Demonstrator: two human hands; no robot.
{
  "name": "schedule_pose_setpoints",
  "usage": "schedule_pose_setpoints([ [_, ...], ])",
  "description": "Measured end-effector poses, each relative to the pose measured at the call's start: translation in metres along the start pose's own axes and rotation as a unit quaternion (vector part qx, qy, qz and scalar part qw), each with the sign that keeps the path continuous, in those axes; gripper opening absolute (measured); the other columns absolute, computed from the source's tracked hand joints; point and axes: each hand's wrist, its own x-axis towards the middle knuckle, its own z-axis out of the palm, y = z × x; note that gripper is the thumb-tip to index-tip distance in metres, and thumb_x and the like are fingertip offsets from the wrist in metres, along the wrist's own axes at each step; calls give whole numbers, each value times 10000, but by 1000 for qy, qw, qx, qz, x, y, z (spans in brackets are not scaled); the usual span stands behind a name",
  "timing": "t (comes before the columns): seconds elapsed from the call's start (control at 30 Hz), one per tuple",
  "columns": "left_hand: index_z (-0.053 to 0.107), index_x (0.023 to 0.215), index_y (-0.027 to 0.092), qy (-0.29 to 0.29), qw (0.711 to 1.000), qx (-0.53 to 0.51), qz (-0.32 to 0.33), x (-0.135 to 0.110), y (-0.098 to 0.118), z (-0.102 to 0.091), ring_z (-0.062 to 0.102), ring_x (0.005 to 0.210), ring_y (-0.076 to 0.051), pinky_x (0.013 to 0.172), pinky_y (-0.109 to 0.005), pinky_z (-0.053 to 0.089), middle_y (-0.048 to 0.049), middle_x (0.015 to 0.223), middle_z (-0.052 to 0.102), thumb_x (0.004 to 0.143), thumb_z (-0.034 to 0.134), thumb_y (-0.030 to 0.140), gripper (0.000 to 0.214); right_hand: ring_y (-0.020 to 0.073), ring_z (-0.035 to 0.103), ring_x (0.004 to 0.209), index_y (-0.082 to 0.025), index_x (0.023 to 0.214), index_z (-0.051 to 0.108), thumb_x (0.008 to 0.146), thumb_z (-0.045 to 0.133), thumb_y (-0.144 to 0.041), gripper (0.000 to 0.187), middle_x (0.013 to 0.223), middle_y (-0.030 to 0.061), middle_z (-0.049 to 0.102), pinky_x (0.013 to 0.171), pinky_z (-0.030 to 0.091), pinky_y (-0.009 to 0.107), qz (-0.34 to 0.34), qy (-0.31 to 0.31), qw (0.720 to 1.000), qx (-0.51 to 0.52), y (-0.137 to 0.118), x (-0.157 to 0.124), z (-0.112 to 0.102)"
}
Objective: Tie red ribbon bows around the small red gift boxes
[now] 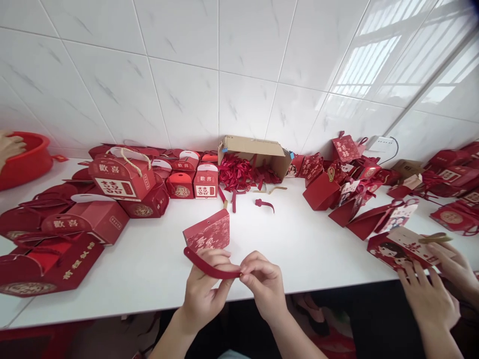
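Near the front edge of the table, my left hand [205, 289] grips a dark red strap [213, 269] between thumb and fingers. One rounded end of the strap, with a small hole, sticks out to the left. At its other end, the fingertips of my right hand [264, 281] pinch the strap, where a tiny gold-coloured bit shows. Just beyond my hands stands a small red gift box [209, 231] with pale lettering and a slanted top. A curled red strap [265, 203] lies farther back on the white table.
A cardboard box [258, 145] holding many red straps stands against the tiled wall. Handled red gift boxes [112, 174] crowd the left; more red boxes [318, 192] stand right. At right, another person's hands [430, 294] hold a printed box [392, 249]. A red basin [30, 162] sits far left.
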Motion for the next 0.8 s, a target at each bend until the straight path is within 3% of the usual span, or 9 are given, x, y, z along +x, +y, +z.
schedule_pose_setpoints([
  [0.1,650,1000,250,-4,997,81,10,1,-10,-15,574,1033,-249,901,-407,471,-52,956,639,779,676,131,253,110,616,719,-307,848,762,789,714,-103,217,810,3,643,652,502,233,-31,-68,997,-2,-10,0,-9],
  [0.17,626,1074,254,71,984,163,-29,3,-20,-24,547,1086,-272,955,-446,437,-75,1054,610,740,723,150,363,122,637,710,-329,903,757,811,685,-93,263,837,10,658,632,523,251,-52,-107,993,12,-16,0,-16],
  [0.23,562,1184,246,137,964,193,-119,7,-33,-30,532,1134,-295,990,-481,412,-101,1148,586,717,751,200,506,129,647,696,-340,934,752,826,663,-83,293,843,13,668,612,533,264,-64,-132,989,18,-21,0,-21],
  [0.33,392,1360,241,115,946,96,-287,12,-54,-30,553,1159,-298,979,-479,445,-119,1224,586,699,764,328,763,138,648,688,-339,965,744,776,707,-50,347,808,7,679,614,533,272,-65,-140,988,-1,-24,-1,-23],
  [0.43,339,1407,246,54,925,-43,-373,14,-66,-22,667,924,-222,825,-363,543,-55,1014,679,734,726,356,784,146,645,677,-329,989,740,726,748,-31,398,775,7,689,611,525,273,-55,-138,988,-30,-24,-1,-22],
  [0.53,572,1229,226,26,923,-78,-377,14,-65,-11,672,764,-176,709,-282,554,-25,898,697,762,697,336,496,153,635,665,-351,960,752,765,740,-104,315,744,10,679,603,530,285,-61,-153,986,-31,-21,0,-23],
  [0.6,689,1001,208,-5,936,-92,-340,13,-59,-4,672,780,-174,717,-269,549,-31,890,704,775,686,308,247,183,642,800,-363,909,765,780,746,-202,207,802,28,674,716,543,330,-91,-138,983,-74,-17,2,-27],
  [0.7,711,811,192,-35,947,-130,-292,11,-50,4,667,782,-171,726,-272,546,-38,818,692,804,659,266,90,285,479,1246,-325,770,780,766,756,-319,25,1255,62,581,1016,415,458,-133,-66,964,-221,-6,8,-36],
  [0.8,704,803,175,-31,940,-157,-302,9,-44,11,674,838,-186,764,-293,554,-64,854,697,827,640,268,116,341,289,1400,-279,743,774,770,749,-335,67,1506,26,348,1118,286,523,-128,-46,950,-283,7,18,-40],
])
